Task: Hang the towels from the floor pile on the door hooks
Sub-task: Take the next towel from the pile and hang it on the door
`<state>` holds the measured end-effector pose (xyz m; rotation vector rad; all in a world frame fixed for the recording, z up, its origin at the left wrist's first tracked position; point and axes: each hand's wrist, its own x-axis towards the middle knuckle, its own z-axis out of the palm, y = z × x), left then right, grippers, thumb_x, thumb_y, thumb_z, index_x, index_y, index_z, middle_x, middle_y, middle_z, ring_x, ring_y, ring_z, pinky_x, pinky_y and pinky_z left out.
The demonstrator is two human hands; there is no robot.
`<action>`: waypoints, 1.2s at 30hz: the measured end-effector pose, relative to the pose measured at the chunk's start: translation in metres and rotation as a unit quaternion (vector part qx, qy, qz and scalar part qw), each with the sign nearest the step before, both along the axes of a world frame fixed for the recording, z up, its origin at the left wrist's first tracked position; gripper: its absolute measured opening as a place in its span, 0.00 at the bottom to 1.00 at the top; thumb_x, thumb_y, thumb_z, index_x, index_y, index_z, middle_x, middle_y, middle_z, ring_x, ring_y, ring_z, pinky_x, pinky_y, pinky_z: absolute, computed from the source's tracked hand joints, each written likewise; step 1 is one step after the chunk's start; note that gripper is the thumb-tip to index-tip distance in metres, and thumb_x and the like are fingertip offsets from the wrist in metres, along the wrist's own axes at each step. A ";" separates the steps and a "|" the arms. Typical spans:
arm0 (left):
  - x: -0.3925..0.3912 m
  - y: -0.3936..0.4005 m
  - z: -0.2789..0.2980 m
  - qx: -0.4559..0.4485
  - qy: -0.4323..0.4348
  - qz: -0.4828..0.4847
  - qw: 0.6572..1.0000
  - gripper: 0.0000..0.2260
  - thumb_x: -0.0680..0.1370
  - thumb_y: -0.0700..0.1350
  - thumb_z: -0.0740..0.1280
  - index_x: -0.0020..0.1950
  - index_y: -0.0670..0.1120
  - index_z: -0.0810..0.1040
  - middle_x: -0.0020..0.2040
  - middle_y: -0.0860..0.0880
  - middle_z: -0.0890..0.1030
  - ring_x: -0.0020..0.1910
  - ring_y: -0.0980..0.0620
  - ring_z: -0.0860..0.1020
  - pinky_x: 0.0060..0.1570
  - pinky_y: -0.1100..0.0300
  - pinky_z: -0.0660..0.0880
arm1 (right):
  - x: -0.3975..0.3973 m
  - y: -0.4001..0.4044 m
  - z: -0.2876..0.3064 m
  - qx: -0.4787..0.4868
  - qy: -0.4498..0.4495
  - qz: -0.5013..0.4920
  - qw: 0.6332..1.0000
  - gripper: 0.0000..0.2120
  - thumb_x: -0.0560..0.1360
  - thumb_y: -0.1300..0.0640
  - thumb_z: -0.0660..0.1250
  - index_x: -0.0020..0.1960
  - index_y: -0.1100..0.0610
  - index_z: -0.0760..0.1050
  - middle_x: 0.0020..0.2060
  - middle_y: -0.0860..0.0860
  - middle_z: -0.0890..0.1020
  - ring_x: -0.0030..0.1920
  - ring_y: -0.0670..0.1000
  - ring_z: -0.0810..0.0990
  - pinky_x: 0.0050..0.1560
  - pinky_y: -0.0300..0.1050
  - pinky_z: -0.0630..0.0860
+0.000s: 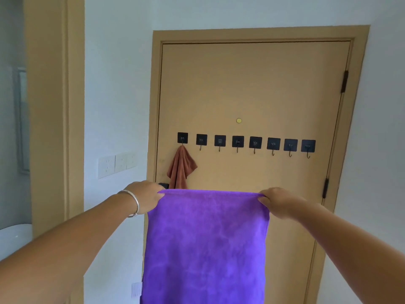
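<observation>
You held the purple towel (206, 242) spread flat in front of the door (252, 88), below the row of hooks and a little left of the door's middle. Its top edge ran level from side to side, its long axis dropped straight down past the bottom of the view, and its broad face was turned toward you. Your left hand (145, 197) pinched the top left corner and your right hand (277, 201) pinched the top right corner, both with fingers curled tight on the hem, so the edge was taut between them.

The likely trouble was that taut, straight hem. A small hook cannot catch a stretched flat edge, I judge, so the cloth could slide off and fall unless you gathered a corner or found a loop; I could not see one. Letting go with one hand would make the towel swing down from the other corner, and a thin pinch might slip.

The brown towel (181, 167) already hung bunched from the leftmost hook (182, 138), close to the door's left edge. The next hook (201, 141) just beside it was free, and crowding might knock the brown one loose. The remaining hooks toward the hinge side also stood bare.
</observation>
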<state>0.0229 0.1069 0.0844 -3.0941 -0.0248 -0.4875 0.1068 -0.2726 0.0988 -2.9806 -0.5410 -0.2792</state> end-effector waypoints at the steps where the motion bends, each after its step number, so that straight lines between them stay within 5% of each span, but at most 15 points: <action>1: 0.010 0.004 0.002 0.001 0.000 0.002 1.000 0.14 0.82 0.51 0.53 0.40 0.50 0.73 0.43 0.49 0.78 0.42 0.49 0.75 0.38 0.58 0.68 | 0.010 0.005 0.002 -0.002 -0.003 0.000 1.000 0.13 0.81 0.48 0.51 0.43 0.47 0.71 0.44 0.47 0.76 0.47 0.51 0.75 0.48 0.47 0.72; 14: 0.144 0.065 -0.022 -0.030 0.014 0.040 0.999 0.15 0.82 0.52 0.54 0.38 0.51 0.73 0.39 0.51 0.78 0.36 0.53 0.73 0.35 0.61 0.68 | 0.151 0.075 -0.019 -0.004 -0.016 0.025 1.000 0.15 0.82 0.48 0.51 0.52 0.50 0.75 0.52 0.49 0.78 0.52 0.51 0.75 0.53 0.48 0.73; 19: 0.196 0.080 -0.018 -0.026 0.030 0.060 0.997 0.16 0.83 0.53 0.53 0.53 0.50 0.78 0.50 0.50 0.81 0.49 0.49 0.78 0.52 0.54 0.75 | 0.217 0.094 -0.015 0.000 -0.034 0.047 0.998 0.16 0.82 0.49 0.51 0.55 0.51 0.76 0.53 0.49 0.78 0.53 0.52 0.74 0.54 0.49 0.74; 24: 0.257 0.088 0.006 -0.035 -0.001 0.077 0.996 0.16 0.83 0.52 0.53 0.66 0.53 0.75 0.61 0.50 0.79 0.58 0.48 0.76 0.58 0.54 0.73 | 0.286 0.108 0.003 0.042 -0.065 0.075 0.994 0.15 0.82 0.51 0.53 0.53 0.52 0.78 0.50 0.49 0.79 0.50 0.53 0.76 0.51 0.49 0.75; 30: 0.320 0.086 0.006 -0.037 -0.065 0.103 0.992 0.15 0.83 0.51 0.54 0.64 0.54 0.76 0.58 0.50 0.80 0.54 0.48 0.78 0.52 0.57 0.74 | 0.350 0.116 0.005 0.118 -0.124 0.118 0.978 0.14 0.80 0.60 0.55 0.42 0.56 0.77 0.41 0.52 0.79 0.43 0.54 0.76 0.41 0.47 0.72; 36: 0.363 0.086 -0.002 -0.041 -0.116 0.072 0.990 0.14 0.83 0.50 0.55 0.62 0.52 0.76 0.54 0.49 0.82 0.51 0.47 0.79 0.50 0.56 0.75 | 0.390 0.131 -0.003 0.151 -0.152 0.143 0.966 0.18 0.78 0.66 0.52 0.49 0.50 0.78 0.43 0.49 0.80 0.44 0.54 0.77 0.43 0.47 0.75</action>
